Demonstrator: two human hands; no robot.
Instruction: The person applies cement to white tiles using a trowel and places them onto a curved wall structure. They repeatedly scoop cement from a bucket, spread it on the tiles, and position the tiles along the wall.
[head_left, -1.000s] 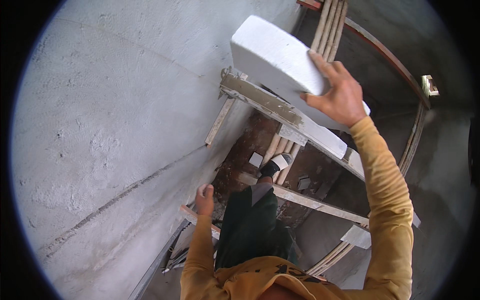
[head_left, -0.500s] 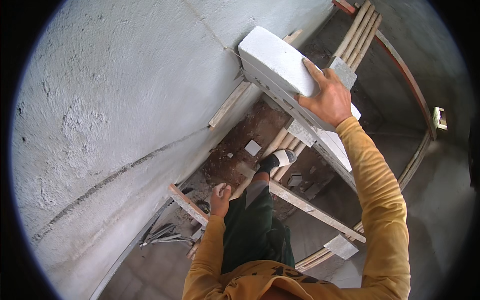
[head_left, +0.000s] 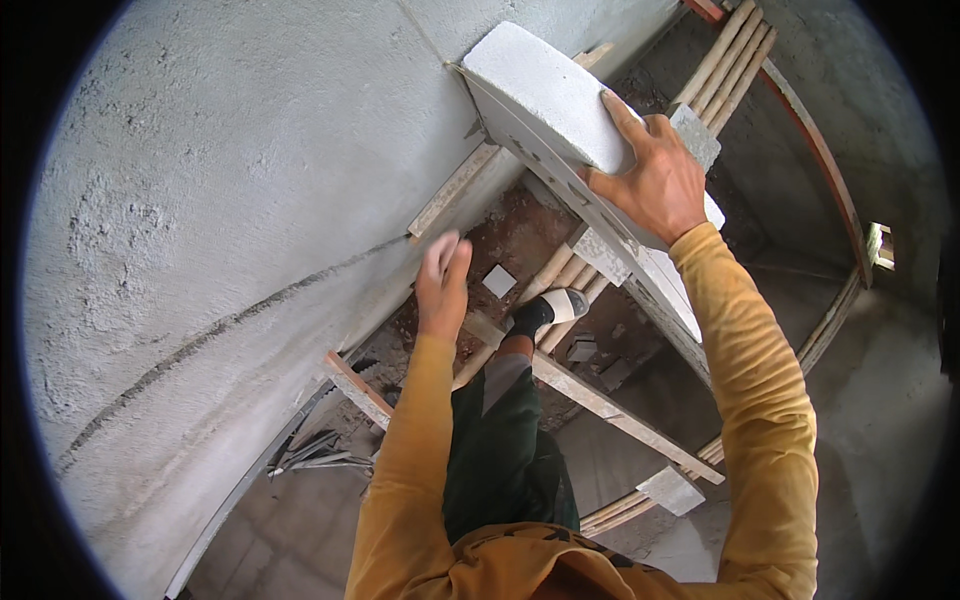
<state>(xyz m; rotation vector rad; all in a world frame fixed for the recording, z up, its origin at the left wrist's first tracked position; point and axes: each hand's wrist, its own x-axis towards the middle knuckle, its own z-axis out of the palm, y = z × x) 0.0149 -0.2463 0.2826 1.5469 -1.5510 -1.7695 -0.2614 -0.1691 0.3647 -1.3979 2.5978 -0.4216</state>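
A white lightweight concrete block (head_left: 535,90) lies on top of a narrow ledge (head_left: 560,180), one end close to the plastered wall (head_left: 230,200). My right hand (head_left: 655,185) grips its near right part, thumb on the side facing me and a finger stretched along the top; the other fingers are partly hidden. A thin string (head_left: 497,98) runs from the wall along the block's edge. Raised in front of the wall, below the block, is my left hand (head_left: 442,285), slightly blurred, with its fingers extended and nothing visible in it.
Below, my foot (head_left: 560,305) stands on bamboo poles (head_left: 545,280). A wooden plank (head_left: 610,410) crosses beside my leg. More bamboo poles (head_left: 735,60) lie at the far right. A wooden strip (head_left: 455,190) rests against the wall, and rubble and a pale tile piece (head_left: 499,281) lie beneath.
My left hand has risen from beside my knee toward the block, its curled fingers straightening. The right hand keeps its hold; the view has shifted slightly.
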